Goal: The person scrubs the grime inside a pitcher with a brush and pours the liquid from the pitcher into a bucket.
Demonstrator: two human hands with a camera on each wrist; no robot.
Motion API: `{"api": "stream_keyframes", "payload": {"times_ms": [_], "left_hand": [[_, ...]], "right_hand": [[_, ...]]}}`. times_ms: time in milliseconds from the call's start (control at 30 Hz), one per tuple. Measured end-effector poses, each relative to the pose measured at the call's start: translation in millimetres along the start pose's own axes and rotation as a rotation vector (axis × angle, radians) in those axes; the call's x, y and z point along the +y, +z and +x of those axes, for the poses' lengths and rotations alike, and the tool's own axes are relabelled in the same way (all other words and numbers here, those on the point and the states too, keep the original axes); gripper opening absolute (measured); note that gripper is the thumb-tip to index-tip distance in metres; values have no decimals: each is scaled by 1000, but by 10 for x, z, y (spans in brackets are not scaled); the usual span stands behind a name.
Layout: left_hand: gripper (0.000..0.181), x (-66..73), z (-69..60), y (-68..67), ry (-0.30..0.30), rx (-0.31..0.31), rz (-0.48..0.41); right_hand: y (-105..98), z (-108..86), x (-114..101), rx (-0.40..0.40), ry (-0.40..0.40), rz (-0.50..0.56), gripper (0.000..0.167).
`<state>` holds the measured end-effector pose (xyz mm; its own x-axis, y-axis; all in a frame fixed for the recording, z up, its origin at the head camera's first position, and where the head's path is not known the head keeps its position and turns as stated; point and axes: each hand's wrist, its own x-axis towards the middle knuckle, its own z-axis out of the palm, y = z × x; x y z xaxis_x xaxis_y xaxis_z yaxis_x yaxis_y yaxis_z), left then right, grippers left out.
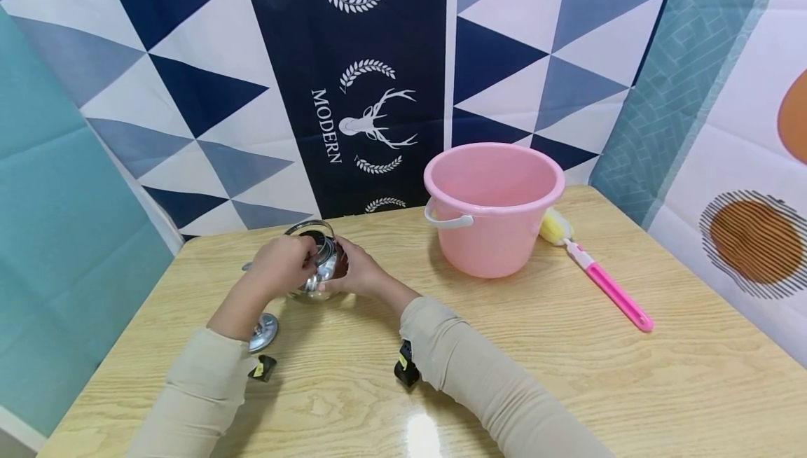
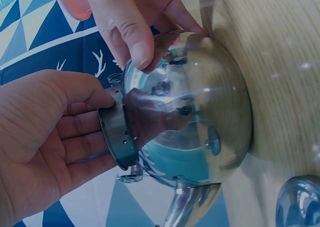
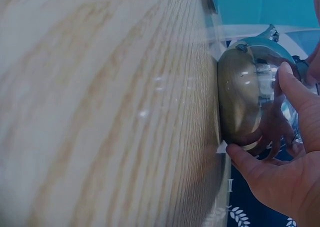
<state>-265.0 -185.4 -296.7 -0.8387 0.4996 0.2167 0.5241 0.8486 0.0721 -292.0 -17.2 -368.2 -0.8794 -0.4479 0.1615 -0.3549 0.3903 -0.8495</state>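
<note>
A shiny metal teapot [image 1: 310,293] stands upright on the table, its loop handle raised. The left hand [image 1: 280,265] is at its top; in the left wrist view the left hand [image 2: 55,132] pinches the rim of a metal strainer [image 2: 116,132], which sits at the mouth of the teapot [image 2: 220,87]. Around the teapot's side curls the right hand [image 1: 362,272]. In the right wrist view the right hand [image 3: 285,182] has its thumb and fingers spread over the teapot [image 3: 240,97]. The strainer's lower part is hidden.
A round metal lid [image 1: 265,333] lies on the table [image 1: 340,395] near the left forearm. To the right stand a pink bucket [image 1: 492,241] with a white handle and a pink-handled sponge brush [image 1: 608,286]. Patterned cloth [image 1: 378,45] hangs behind the table.
</note>
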Motion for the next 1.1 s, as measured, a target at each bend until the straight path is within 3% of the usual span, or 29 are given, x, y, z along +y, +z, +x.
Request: {"api": "stream_keyframes", "payload": {"times_ms": [300, 733, 1100], "left_hand": [[5, 43, -15, -95, -6, 32, 53], [8, 87, -76, -203, 22, 48, 61], [11, 161, -139, -225, 87, 84, 91]], "right_hand": [[3, 6, 7, -3, 5, 1, 94], [5, -7, 6, 6, 13, -1, 95], [4, 6, 22, -4, 2, -3, 95]]}}
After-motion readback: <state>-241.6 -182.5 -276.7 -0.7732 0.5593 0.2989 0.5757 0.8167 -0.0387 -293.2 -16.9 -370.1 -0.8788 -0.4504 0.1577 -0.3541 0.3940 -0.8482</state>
